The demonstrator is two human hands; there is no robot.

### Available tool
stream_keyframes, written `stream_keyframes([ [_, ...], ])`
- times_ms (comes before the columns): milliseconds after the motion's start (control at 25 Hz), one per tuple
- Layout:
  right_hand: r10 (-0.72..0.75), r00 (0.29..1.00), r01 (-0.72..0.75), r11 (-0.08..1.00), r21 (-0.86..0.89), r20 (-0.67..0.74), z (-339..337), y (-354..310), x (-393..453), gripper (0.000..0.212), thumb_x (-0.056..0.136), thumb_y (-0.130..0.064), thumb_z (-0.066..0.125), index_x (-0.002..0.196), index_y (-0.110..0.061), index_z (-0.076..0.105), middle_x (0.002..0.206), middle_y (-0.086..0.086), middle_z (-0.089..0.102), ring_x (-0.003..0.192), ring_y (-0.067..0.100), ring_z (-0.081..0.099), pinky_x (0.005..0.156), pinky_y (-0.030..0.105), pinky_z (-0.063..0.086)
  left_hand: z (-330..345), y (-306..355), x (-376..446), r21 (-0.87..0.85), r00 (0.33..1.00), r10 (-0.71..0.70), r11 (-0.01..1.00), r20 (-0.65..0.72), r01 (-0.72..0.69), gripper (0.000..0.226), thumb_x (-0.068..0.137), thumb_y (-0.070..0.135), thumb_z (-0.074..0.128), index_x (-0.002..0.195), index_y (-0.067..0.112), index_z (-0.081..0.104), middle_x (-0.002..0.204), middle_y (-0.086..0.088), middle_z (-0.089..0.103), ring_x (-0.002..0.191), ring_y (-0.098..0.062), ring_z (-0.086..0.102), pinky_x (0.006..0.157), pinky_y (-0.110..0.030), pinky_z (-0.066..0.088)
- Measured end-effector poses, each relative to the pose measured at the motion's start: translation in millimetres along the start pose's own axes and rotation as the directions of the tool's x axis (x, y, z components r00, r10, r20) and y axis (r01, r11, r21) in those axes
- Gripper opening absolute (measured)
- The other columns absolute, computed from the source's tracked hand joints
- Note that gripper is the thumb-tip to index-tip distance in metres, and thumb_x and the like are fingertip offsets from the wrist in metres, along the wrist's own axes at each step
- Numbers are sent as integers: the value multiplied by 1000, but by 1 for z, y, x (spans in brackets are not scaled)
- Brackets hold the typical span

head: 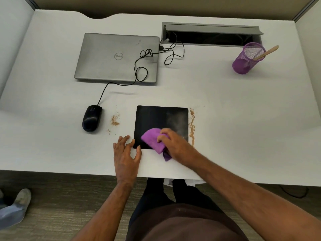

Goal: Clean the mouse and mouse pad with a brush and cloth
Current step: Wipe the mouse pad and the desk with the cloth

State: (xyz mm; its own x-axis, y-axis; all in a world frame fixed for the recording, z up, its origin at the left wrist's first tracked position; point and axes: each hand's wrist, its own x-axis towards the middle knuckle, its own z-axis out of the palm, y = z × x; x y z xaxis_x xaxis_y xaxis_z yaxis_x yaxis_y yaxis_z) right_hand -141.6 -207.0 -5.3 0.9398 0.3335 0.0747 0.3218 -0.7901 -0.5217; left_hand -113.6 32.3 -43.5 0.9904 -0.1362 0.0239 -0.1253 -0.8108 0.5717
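Observation:
A black mouse pad (161, 119) lies flat near the front of the white desk. My right hand (175, 145) grips a bunched purple cloth (152, 139) and holds it down on the pad's near part. My left hand (126, 150) lies spread on the desk, its fingertips touching the pad's near left corner. A black wired mouse (92, 118) sits to the left of the pad. The brush (265, 53), of which a wooden handle shows, stands in a purple mesh cup (246, 59) at the far right.
Brown crumbs lie left of the pad (115, 121) and along its right edge (192, 127). A closed grey laptop (118, 57) sits behind, the mouse cable looping over it. An open cable tray (212, 36) is at the back. A person's shoe (21, 197) shows at lower left.

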Motion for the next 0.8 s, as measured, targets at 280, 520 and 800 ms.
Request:
stream_keyframes([
  [280, 231, 967, -217, 968, 123, -110, 10, -10, 9, 28, 98, -9, 62, 123, -17, 54, 135, 5, 45, 114, 15, 53, 96, 16, 48, 1, 0, 0, -14, 1000, -11, 1000, 2, 11, 40, 95, 25, 73, 132, 11, 63, 152, -5, 51, 153, -22, 34, 128, -48, 23],
  [520, 209, 972, -201, 976, 81, -106, -9, 18, -12, 20, 98, -15, 51, 117, -16, 55, 131, 7, 47, 110, 20, 55, 93, 34, 55, 2, -2, 0, -7, 1000, 6, 1000, -8, -6, 39, 95, 23, 73, 131, 11, 64, 150, -6, 52, 151, -24, 36, 126, -53, 27],
  [800, 278, 934, -270, 960, 67, -222, -15, 16, 5, 30, 92, -11, 55, 121, -7, 58, 130, 17, 51, 111, 29, 59, 96, 31, 54, 1, 1, -1, -12, 1000, -12, 1000, 10, 12, 40, 96, 25, 72, 133, 12, 63, 152, -5, 51, 153, -22, 34, 128, -49, 23],
])
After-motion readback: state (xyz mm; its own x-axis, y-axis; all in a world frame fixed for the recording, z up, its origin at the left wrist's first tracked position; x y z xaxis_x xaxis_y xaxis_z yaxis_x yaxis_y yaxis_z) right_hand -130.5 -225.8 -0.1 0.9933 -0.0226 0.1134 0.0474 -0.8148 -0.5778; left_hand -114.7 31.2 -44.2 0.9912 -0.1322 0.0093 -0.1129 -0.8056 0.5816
